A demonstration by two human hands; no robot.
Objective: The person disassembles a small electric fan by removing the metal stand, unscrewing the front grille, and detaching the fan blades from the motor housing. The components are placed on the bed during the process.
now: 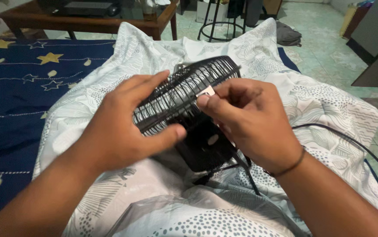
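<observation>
While gripping fan cage (184, 94), both hands pinch clip (206, 92).

One head-worn camera looks steeply down and forward, close over the person's lap; the white patterned blanket (312, 101) fills the centre; a wooden table (88, 22) lies far at 11 o'clock; tiled floor (325, 48) at 2 o'clock.

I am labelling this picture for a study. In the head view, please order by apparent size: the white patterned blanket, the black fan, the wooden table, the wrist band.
1. White patterned blanket, by far the largest.
2. Black fan and wooden table: unsure, since the table is farther away and cut off by the frame.
3. Wrist band, smallest, on the right hand.
</observation>
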